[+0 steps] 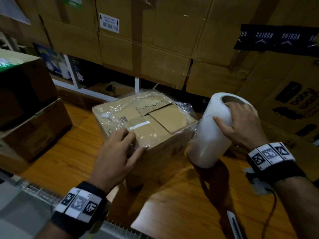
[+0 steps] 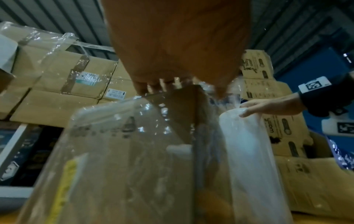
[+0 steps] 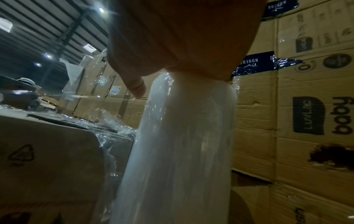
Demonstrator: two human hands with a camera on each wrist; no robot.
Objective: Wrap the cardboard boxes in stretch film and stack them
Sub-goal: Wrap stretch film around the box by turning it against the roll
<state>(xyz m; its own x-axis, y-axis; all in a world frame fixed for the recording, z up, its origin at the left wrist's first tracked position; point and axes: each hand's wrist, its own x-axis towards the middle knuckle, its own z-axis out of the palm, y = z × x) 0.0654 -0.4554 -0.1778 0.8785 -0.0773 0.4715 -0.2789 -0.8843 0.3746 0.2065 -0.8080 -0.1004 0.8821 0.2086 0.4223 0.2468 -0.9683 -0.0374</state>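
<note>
Warehouse setting: stacked brown corrugated cartons (image 1: pixel 155 49) fill the upper half of the head view behind an orange-brown wooden desk (image 1: pixel 72 152).

Item 1: small brown cardboard box (image 1: pixel 151 125), centre of frame, standing on the desk, its top flaps and upper sides partly covered by clear, crinkled stretch film (image 1: pixel 183 107). Loose film bunches at the far right corner.

Item 2: tall white roll of stretch film (image 1: pixel 210 135), just right of the box, upright and tilted slightly. Film runs taut from it to the box's near right corner, presumably so the next layer pulls on tight.

Item 3: left hand (image 1: pixel 117 156), lower centre, fingers spread and laid flat over the box's near top edge, thumb on the front face; likely pinning box and film against the pull.

Item 4: right hand (image 1: pixel 241 125), right of frame, gripping the roll's top, fingers hooked into the hollow core and thumb on the outside, which probably lets the roll turn while being guided.
</note>
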